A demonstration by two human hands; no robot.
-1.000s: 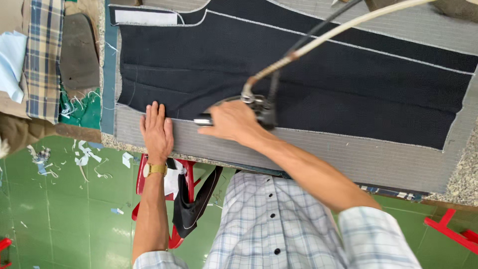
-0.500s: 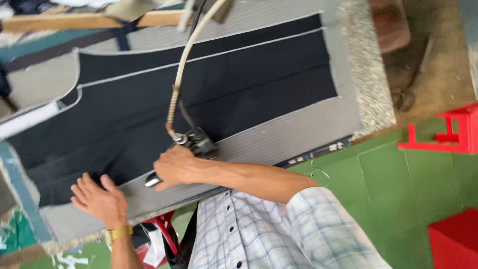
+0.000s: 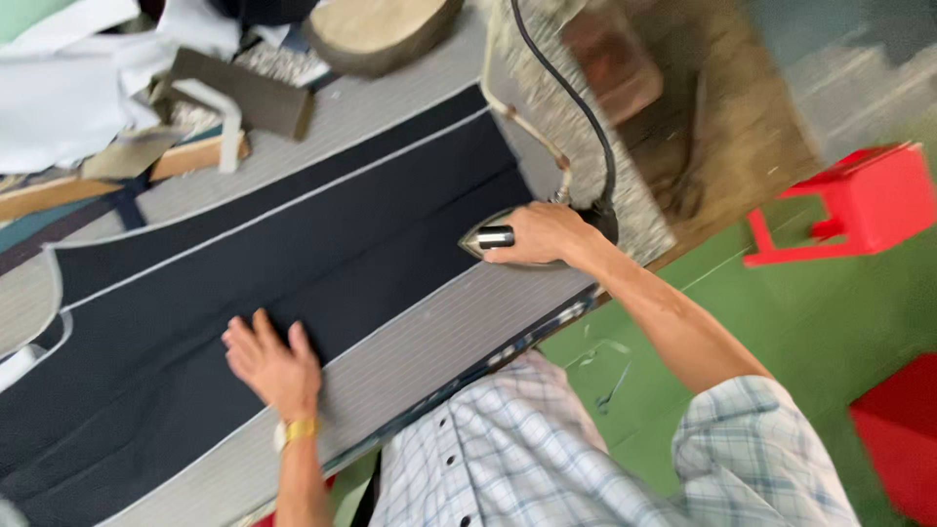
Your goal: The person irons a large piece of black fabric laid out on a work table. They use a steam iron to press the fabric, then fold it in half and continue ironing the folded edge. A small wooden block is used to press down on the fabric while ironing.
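Observation:
A long dark navy fabric panel [image 3: 293,263] with white stitched edges lies flat on a grey striped ironing pad [image 3: 429,332]. My right hand [image 3: 542,234] grips the handle of a steam iron [image 3: 493,237], which rests near the right end of the panel. A black cord and a pale hose [image 3: 547,107] run up from the iron. Pressed flat on the fabric's lower edge is my left hand [image 3: 268,363], fingers spread, with a gold watch at the wrist.
A wooden block [image 3: 376,29], a dark pressing block [image 3: 244,93] and white cloth [image 3: 68,78] sit at the table's far side. Red plastic stools [image 3: 849,200] stand on the green tiled floor to the right. The pad's right end is at the table corner.
The iron has slid along the panel to its right end with my right hand. My left hand has stayed flat on the lower edge. My head turned, so the view rotated.

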